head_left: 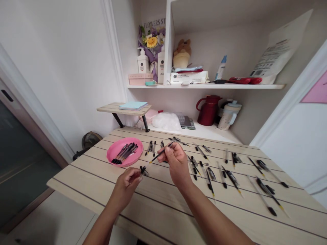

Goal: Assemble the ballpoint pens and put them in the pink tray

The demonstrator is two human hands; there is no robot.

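My right hand (175, 161) pinches a black pen refill (157, 157) between thumb and fingertips. Its yellow-marked end slants down to the left, close to the fingers of my left hand (127, 183). Those fingers are closed at a small black pen part (143, 170); how much of it they grip is partly hidden. Left of my hands, a pink tray (111, 156) holds several assembled black pens (126, 153). To the right lie rows of loose pen parts: clear barrels with black ends (262, 197), refills (274, 197) and black caps (212, 174).
The wooden-slat table (84, 183) carries a small raised stand (107, 109) with light-blue paper (133, 105) at the back left. Behind are a red thermos jug (209, 110), a pale cup (229, 115) and a white plastic bag (166, 121). A shelf (217, 86) runs above.
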